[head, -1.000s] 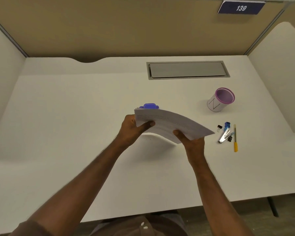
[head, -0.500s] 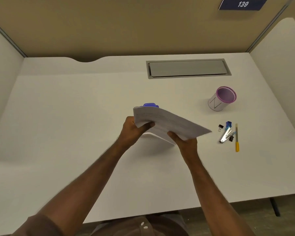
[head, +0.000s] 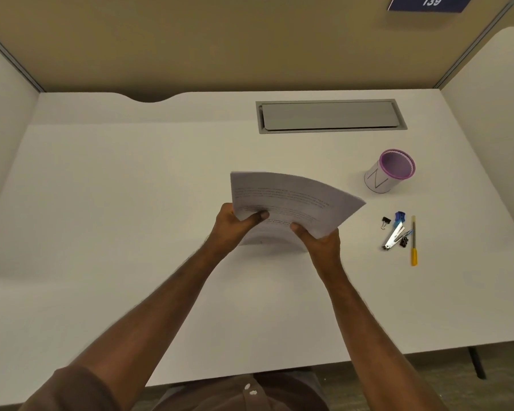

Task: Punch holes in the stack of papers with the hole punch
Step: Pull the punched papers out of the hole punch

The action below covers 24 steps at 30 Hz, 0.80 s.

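Observation:
A white stack of papers (head: 291, 200) with faint printed lines hangs above the middle of the desk, bowed and tilted up at its far edge. My left hand (head: 232, 226) grips its near left corner, thumb on top. My right hand (head: 321, 243) holds the near right edge from below, thumb on the sheet. The hole punch is hidden behind the raised stack.
A white pen cup with a purple rim (head: 389, 172) stands at the right. Near it lie a stapler remover (head: 393, 237), binder clips (head: 385, 222), a blue sharpener (head: 399, 216) and a yellow pen (head: 413, 241). A grey cable flap (head: 330, 115) sits in the white desk (head: 131, 203). Partition walls close three sides.
The stack has risen and tilted up at its far edge, now covering the blue hole punch that peeked out behind it. Both hands stayed on the stack.

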Each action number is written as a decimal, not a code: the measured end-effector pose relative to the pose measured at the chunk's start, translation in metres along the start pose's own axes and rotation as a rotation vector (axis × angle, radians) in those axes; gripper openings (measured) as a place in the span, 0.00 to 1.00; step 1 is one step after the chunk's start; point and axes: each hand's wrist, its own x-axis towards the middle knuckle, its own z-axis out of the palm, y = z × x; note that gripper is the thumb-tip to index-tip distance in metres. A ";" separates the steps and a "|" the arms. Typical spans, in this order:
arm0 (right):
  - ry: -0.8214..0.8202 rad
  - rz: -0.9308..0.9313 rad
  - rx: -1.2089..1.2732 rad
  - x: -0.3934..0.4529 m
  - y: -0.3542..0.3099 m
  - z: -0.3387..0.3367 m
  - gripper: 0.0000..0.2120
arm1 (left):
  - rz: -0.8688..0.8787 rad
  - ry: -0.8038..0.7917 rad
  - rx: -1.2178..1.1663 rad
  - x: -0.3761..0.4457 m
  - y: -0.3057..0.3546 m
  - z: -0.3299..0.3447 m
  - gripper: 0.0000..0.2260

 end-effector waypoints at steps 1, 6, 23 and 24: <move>0.006 -0.010 0.001 0.000 0.002 0.001 0.26 | -0.006 -0.012 0.000 0.001 -0.001 0.001 0.12; 0.033 -0.011 0.015 0.001 0.015 0.002 0.27 | -0.007 -0.016 -0.017 0.003 -0.009 0.001 0.15; -0.077 0.119 0.048 0.036 -0.035 0.026 0.04 | -0.282 -0.010 0.047 0.038 0.012 -0.064 0.17; -0.075 0.155 0.066 0.036 -0.034 0.032 0.04 | -0.303 -0.029 0.027 0.035 0.012 -0.074 0.18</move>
